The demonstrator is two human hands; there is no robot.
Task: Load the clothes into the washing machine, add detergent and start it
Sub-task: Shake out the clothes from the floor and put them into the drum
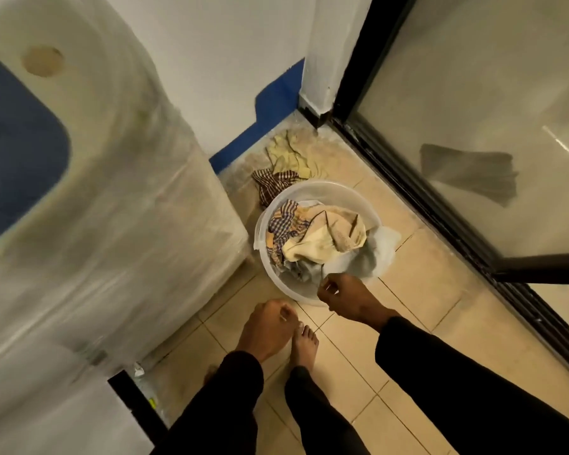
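A translucent white bucket (270,284) stands on the tiled floor beside the washing machine (119,205), which is wrapped in clear plastic and has a dark blue lid (17,152). In the bucket lie crumpled clothes (322,238): a checked piece, a cream one and a pale blue one. My right hand (342,298) hovers at the bucket's near rim with its fingers curled; whether it grips the rim is unclear. My left hand (268,326) hangs lower left of the bucket, loosely curled and holding nothing.
More cloths (286,165), yellowish and checked, lie on the floor in the corner behind the bucket. A black-framed glass door (473,126) runs along the right. My bare foot (304,346) stands on the tiles just before the bucket.
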